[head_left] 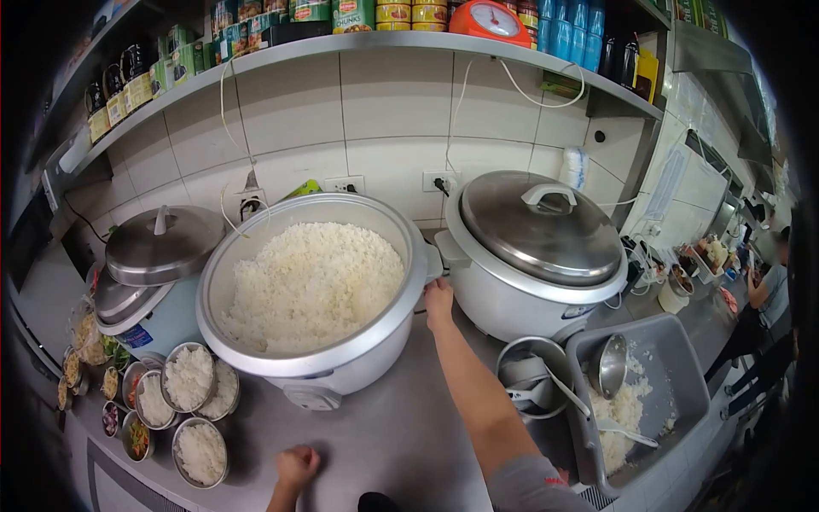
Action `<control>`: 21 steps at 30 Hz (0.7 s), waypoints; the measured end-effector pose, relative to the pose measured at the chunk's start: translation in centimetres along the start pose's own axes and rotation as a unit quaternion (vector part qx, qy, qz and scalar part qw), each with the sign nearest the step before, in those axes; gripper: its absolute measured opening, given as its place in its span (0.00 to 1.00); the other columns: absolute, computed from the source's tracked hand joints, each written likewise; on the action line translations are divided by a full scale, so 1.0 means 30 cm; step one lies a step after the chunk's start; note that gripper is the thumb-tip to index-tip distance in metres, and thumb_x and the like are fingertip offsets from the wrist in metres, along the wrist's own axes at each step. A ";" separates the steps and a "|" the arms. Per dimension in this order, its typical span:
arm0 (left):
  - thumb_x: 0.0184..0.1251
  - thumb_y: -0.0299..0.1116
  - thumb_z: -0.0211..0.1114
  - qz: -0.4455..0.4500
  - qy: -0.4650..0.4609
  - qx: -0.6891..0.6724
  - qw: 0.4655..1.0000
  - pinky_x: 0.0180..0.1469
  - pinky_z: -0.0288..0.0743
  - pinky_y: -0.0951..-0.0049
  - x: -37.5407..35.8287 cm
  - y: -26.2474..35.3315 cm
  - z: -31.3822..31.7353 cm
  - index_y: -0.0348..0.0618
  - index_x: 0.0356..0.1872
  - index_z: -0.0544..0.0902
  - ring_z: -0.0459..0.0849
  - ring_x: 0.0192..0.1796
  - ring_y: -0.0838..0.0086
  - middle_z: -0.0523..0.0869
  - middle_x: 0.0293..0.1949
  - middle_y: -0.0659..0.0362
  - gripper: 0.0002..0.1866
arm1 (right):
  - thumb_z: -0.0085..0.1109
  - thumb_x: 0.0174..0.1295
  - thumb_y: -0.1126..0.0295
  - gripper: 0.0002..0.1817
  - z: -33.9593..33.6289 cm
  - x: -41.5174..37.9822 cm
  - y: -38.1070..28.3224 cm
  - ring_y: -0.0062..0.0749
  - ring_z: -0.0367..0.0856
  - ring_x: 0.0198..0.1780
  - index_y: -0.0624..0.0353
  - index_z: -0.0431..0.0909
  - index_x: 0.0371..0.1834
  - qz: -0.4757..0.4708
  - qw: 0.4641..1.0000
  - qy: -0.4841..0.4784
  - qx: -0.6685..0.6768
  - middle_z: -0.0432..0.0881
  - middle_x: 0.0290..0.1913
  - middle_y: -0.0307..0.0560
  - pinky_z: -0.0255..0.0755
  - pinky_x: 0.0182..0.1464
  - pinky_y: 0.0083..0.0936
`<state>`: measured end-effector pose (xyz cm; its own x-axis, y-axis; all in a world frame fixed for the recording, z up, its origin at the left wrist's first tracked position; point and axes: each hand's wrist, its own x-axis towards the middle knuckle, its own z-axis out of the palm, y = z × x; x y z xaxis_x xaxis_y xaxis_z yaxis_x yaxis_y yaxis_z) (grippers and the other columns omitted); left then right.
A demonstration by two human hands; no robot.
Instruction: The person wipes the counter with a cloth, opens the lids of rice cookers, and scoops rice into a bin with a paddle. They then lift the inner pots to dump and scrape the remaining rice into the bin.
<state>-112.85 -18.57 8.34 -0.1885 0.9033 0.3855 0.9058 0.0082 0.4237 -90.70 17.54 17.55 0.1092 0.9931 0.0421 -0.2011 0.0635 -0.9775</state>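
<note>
My right hand (438, 300) reaches to the right side handle of a large open rice cooker (362, 373), its fingers closed around the handle's lower edge. White rice (320, 277) fills much of the cooker's pot. My left hand (298, 465) is held over the steel counter (367, 444) in front of the cooker, with its fingers curled in and nothing visible in them. Several metal bowls of rice (201, 453) stand to the left of that hand.
On the right stand a lidded rice cooker (542, 235), a metal pot with utensils (526, 367) and a grey tub (678, 375) with rice, a bowl and a spoon. A lidded cooker (145, 282) is at left. Above runs a shelf (367, 43). A person (772, 290) stands far right.
</note>
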 end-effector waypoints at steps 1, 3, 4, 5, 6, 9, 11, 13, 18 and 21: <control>0.45 0.31 0.61 0.000 0.005 0.006 1.000 0.15 0.64 0.66 -0.040 -0.020 0.026 0.44 0.08 0.70 0.71 0.12 0.62 0.72 0.11 0.55 0.12 | 0.47 0.60 0.69 0.11 0.016 0.064 0.028 0.26 0.75 0.37 0.62 0.74 0.40 0.012 0.998 0.000 -0.068 0.77 0.35 0.45 0.68 0.43 0.18; 0.46 0.32 0.61 0.039 0.015 0.042 0.998 0.15 0.66 0.68 -0.077 -0.044 0.074 0.45 0.09 0.72 0.72 0.12 0.64 0.73 0.10 0.58 0.12 | 0.47 0.59 0.69 0.12 0.054 0.196 0.120 0.27 0.75 0.40 0.62 0.73 0.42 -0.123 0.990 -0.052 -0.036 0.77 0.37 0.46 0.68 0.45 0.20; 0.46 0.32 0.61 0.037 0.018 0.050 0.998 0.15 0.66 0.68 -0.053 -0.020 0.065 0.45 0.09 0.72 0.72 0.12 0.64 0.73 0.10 0.58 0.12 | 0.47 0.58 0.69 0.13 0.076 0.276 0.186 0.28 0.75 0.42 0.61 0.71 0.45 -0.253 0.963 -0.097 -0.008 0.77 0.38 0.47 0.68 0.47 0.21; 0.46 0.33 0.60 -0.001 -0.006 0.040 0.999 0.17 0.68 0.67 -0.042 0.026 0.038 0.45 0.11 0.74 0.74 0.13 0.63 0.74 0.11 0.58 0.10 | 0.44 0.59 0.68 0.15 0.078 0.396 0.272 0.31 0.73 0.47 0.61 0.69 0.47 -0.358 0.918 -0.145 -0.092 0.75 0.43 0.49 0.66 0.52 0.25; 0.46 0.34 0.58 -0.041 -0.030 0.032 0.998 0.18 0.69 0.67 -0.034 0.043 0.017 0.46 0.12 0.77 0.75 0.15 0.62 0.76 0.12 0.57 0.08 | 0.44 0.59 0.68 0.15 0.126 0.482 0.291 0.31 0.73 0.47 0.61 0.69 0.47 -0.352 0.920 -0.150 -0.082 0.75 0.43 0.49 0.66 0.52 0.25; 0.46 0.34 0.59 -0.035 -0.036 0.059 0.997 0.18 0.69 0.68 -0.057 0.009 0.024 0.46 0.13 0.77 0.75 0.14 0.63 0.76 0.12 0.58 0.08 | 0.42 0.60 0.66 0.17 0.289 0.614 0.335 0.36 0.72 0.50 0.61 0.67 0.50 0.000 0.925 -0.244 0.292 0.73 0.48 0.51 0.64 0.54 0.28; 0.46 0.33 0.60 -0.032 -0.027 0.027 0.999 0.17 0.69 0.69 -0.039 0.029 0.023 0.46 0.12 0.77 0.75 0.13 0.65 0.75 0.11 0.59 0.09 | 0.42 0.60 0.66 0.17 0.262 0.621 0.417 0.36 0.71 0.51 0.61 0.67 0.51 0.015 0.918 -0.236 0.317 0.73 0.49 0.51 0.64 0.54 0.29; 0.50 0.35 0.58 -0.064 -0.091 0.013 0.994 0.23 0.71 0.68 -0.093 -0.048 0.035 0.43 0.17 0.78 0.77 0.20 0.66 0.78 0.18 0.57 0.09 | 0.42 0.61 0.66 0.17 0.230 0.617 0.501 0.36 0.71 0.51 0.61 0.67 0.51 0.031 0.912 -0.229 0.339 0.73 0.49 0.51 0.64 0.55 0.29; 0.50 0.31 0.57 -0.130 -0.106 0.030 0.985 0.19 0.69 0.71 -0.146 -0.091 0.080 0.46 0.16 0.75 0.74 0.19 0.69 0.80 0.20 0.61 0.07 | 0.42 0.61 0.65 0.18 0.159 0.657 0.655 0.36 0.70 0.52 0.61 0.66 0.52 0.075 0.904 -0.204 0.367 0.72 0.50 0.50 0.64 0.55 0.29; 0.46 0.32 0.60 -0.048 -0.078 0.060 0.994 0.16 0.68 0.70 -0.012 0.050 0.000 0.45 0.11 0.76 0.74 0.12 0.66 0.74 0.10 0.59 0.09 | 0.42 0.61 0.64 0.18 0.083 0.657 0.693 0.37 0.70 0.52 0.62 0.66 0.52 0.099 0.903 -0.177 0.379 0.71 0.51 0.50 0.64 0.55 0.30</control>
<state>-111.44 -18.88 8.84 -0.2235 0.9513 0.2124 0.9273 0.1403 0.3471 -95.16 38.67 -1.42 -0.2930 0.9531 0.0761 -0.8056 -0.2032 -0.5565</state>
